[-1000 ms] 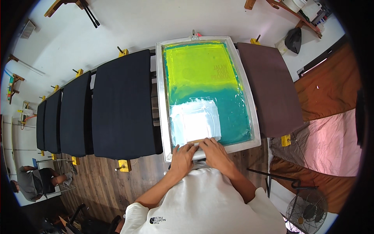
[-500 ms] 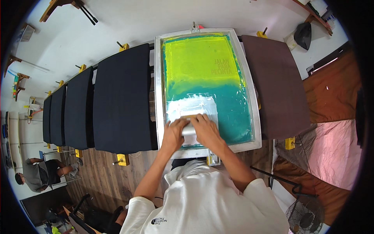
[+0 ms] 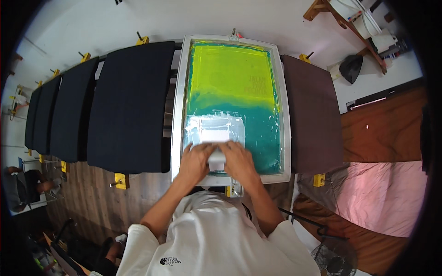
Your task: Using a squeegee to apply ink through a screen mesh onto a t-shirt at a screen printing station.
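Note:
A metal-framed printing screen lies in front of me, its mesh yellow-green at the far end and teal nearer. White ink is spread over a patch at the near left of the mesh. My left hand and my right hand close side by side on a small squeegee at that patch. Its blade edge is hidden beneath my fingers. A metal clamp sits at the screen's near edge.
Black fabric-covered boards stand in a row to the left. On the right lies a brown one. Yellow brackets show at the board ends. A fan stands at lower right; another person sits at far left.
The squeegee and both hands have come slightly nearer to me over the white patch. My view has shifted, so the boards and screen appear farther left.

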### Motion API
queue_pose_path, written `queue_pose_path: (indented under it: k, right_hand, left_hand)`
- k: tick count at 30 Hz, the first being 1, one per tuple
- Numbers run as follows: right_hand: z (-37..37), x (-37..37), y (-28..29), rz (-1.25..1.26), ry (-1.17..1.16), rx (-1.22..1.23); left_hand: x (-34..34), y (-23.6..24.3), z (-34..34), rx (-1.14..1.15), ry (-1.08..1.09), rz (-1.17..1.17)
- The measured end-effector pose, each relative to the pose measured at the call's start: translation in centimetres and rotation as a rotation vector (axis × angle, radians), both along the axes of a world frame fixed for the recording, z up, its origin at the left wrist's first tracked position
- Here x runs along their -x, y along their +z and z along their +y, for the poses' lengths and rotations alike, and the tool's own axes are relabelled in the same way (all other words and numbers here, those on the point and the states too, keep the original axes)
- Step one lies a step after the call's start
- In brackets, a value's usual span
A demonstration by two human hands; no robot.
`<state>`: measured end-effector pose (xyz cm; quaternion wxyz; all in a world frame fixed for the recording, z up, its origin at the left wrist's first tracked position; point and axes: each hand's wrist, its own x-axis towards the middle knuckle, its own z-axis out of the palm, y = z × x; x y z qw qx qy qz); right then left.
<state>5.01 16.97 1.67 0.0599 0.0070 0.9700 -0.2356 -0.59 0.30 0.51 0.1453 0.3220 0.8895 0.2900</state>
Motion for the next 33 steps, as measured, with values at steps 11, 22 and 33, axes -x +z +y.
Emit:
queue_pose_path:
  k: [11, 22, 33]
  right_hand:
    - [-3.0, -4.8, -2.1, 0.0, -0.017, -0.035]
    - [-0.4, 2.4, 0.1, -0.031, -0.032, -0.105]
    - [-2.3, -2.1, -2.6, 0.018, -0.084, -0.011]
  left_hand:
    - [-4.5, -3.5, -3.0, -0.064, -0.066, 0.199]
    - [3.4, -1.9, -0.1, -0.089, -0.071, 0.131]
    - [-1.3, -4.8, -2.1, -0.088, -0.11, 0.19]
